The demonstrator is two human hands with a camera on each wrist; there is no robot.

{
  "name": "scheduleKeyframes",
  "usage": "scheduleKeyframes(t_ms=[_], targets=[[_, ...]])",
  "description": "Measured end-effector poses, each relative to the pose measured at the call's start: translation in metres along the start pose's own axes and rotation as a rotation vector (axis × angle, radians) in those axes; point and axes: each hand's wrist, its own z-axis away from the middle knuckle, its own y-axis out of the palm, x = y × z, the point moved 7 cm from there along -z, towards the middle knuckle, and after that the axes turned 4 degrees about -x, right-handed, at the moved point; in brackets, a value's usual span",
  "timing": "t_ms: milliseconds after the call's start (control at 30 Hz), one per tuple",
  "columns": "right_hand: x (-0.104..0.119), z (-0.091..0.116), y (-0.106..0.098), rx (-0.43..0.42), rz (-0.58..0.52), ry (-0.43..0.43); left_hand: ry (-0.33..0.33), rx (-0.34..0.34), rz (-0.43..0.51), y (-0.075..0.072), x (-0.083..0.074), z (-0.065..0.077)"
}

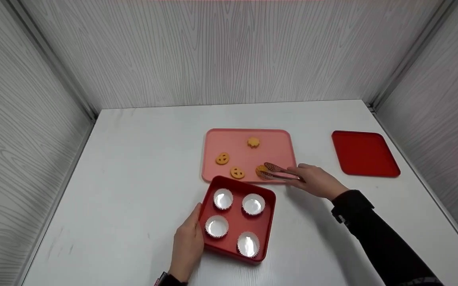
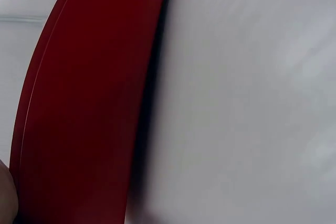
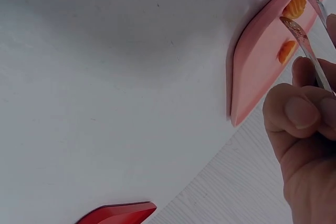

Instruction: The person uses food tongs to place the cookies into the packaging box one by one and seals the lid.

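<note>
My right hand [image 1: 312, 180] grips a pair of metal tongs [image 1: 278, 167] with perforated tips. The tips stand apart around a cookie [image 1: 260, 171] on the pink tray [image 1: 229, 137], near its front right corner. In the right wrist view a ridged cookie [image 3: 295, 7] lies between the tong tips. My left hand [image 1: 188, 240] holds the left side of a red box [image 1: 235, 222], tilted a little and overlapping the tray's front edge in view. Several white paper cups [image 1: 253, 204] sit inside it. In the left wrist view the box's red side wall [image 2: 89, 98] fills the left part.
More cookies lie on the pink tray: a flower-shaped cookie [image 1: 253, 142] at the back, a pretzel-like cookie [image 1: 222, 158] at left and a round cookie [image 1: 237, 172] in front. A red lid-like tray [image 1: 366, 154] lies at right. Grey wood-grain panels [image 1: 213, 51] bound the white table [image 1: 125, 178].
</note>
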Motion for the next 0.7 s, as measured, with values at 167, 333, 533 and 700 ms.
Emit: scheduleKeyframes(t_ms=[167, 333, 533, 700], targets=[[0.003, -0.001, -0.001, -0.014, 0.03, -0.012, -0.009, 0.018, -0.017, 0.008, -0.002, 0.002], [0.006, -0.003, -0.002, -0.021, 0.049, -0.011, -0.008, 0.041, -0.059, 0.013, -0.006, 0.007], [0.008, -0.004, -0.004, -0.034, 0.069, -0.019, -0.034, 0.092, -0.1, 0.019, -0.014, 0.011], [0.009, -0.005, -0.004, -0.046, 0.095, -0.011, -0.092, 0.171, -0.125, 0.022, -0.02, 0.011]])
